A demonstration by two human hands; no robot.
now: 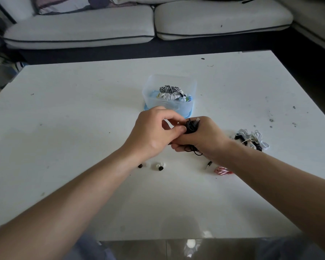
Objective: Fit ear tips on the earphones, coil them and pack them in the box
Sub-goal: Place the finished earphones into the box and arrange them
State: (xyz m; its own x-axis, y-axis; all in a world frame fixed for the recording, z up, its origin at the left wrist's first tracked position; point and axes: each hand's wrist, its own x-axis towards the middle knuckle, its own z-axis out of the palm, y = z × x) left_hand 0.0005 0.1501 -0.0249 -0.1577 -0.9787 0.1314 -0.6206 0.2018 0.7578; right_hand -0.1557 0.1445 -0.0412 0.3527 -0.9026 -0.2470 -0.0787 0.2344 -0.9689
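My right hand [203, 139] grips a coiled bundle of black earphones [190, 126] above the table's middle. My left hand [154, 132] pinches the cable at the bundle's left side. Loose loops of the black cable hang below my right hand, and its jack plug [208, 164] lies on the table. Just beyond my hands stands a clear plastic box [169, 107] holding several coiled earphones. Small black and clear ear tips [155, 166] lie on the table below my left wrist.
A tangle of white and black earphones [251, 139] lies to the right of my hands. A red-and-white striped coil [222, 170] shows under my right forearm. The white table [83, 119] faces a grey sofa [83, 30] behind it.
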